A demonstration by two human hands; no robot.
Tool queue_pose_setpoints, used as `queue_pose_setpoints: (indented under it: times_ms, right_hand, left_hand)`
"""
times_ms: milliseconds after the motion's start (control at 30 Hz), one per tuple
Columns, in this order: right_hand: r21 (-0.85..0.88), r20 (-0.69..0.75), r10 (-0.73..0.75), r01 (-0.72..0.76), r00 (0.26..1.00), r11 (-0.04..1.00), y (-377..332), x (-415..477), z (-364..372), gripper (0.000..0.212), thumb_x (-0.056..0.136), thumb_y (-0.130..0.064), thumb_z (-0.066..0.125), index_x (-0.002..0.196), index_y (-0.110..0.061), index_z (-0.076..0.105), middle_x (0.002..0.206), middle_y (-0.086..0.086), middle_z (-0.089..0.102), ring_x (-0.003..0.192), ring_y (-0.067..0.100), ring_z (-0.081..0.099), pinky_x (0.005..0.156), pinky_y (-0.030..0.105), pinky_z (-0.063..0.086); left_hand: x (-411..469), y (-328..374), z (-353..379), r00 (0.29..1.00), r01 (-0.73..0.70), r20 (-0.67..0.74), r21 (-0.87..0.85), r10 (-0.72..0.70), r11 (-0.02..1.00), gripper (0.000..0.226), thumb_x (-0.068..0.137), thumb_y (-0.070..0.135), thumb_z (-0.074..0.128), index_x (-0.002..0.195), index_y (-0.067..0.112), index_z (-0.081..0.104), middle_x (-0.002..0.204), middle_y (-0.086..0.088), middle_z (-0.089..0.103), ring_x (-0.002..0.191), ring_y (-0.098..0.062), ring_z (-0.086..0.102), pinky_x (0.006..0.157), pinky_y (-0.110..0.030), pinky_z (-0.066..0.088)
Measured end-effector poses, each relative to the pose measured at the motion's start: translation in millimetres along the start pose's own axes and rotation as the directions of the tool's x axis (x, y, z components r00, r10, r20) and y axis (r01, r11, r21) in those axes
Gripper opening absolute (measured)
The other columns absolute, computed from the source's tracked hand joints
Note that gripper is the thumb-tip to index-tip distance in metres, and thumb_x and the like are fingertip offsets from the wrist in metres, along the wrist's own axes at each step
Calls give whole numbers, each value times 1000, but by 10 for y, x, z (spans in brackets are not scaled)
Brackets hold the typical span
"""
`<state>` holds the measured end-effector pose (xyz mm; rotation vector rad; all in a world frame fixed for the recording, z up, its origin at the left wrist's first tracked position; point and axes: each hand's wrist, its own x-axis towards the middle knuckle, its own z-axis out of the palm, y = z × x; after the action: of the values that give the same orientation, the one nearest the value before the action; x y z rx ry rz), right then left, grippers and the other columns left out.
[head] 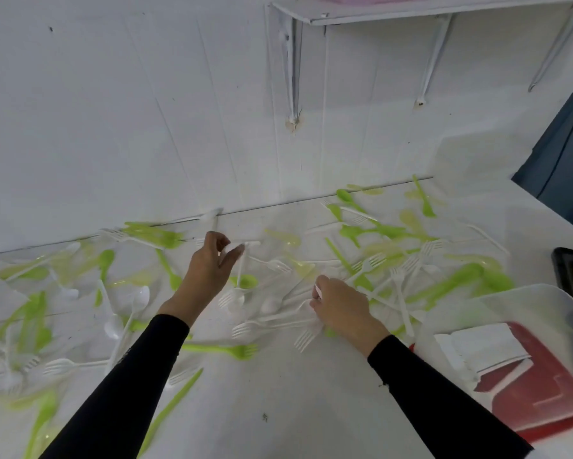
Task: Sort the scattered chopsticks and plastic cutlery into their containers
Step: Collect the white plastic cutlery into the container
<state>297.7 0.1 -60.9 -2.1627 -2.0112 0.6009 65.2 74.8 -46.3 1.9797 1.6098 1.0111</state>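
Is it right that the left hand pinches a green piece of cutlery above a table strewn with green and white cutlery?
Not quite: the head view shows the left hand pinching a white piece of cutlery, not green. The rest is right.

Bright, even light; faint shadows; motion blur & wide-angle warp at edges.

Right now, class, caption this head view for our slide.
Left hand and right hand each hold white cutlery over the littered table.

Lime-green spoons (344,195), white forks (306,337), white table (278,392), black sleeves (129,376), red tray (549,392), dark blue panel (563,160)
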Motion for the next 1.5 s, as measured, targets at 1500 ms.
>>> queue_pose_setpoints:
  times_ms: [1500]
  right_hand:
    - [976, 102, 153, -128, 983, 174, -254, 450, -458, 32, 94, -25, 62, 123, -28, 52, 69, -1, 48, 41, 8, 31, 39, 21, 27]
  left_hand:
    - [-20, -70, -661, 896, 266, 99, -901, -434, 342, 32, 90, 53, 62, 99, 23, 58, 75, 9, 51, 53, -5, 43, 50, -18, 37]
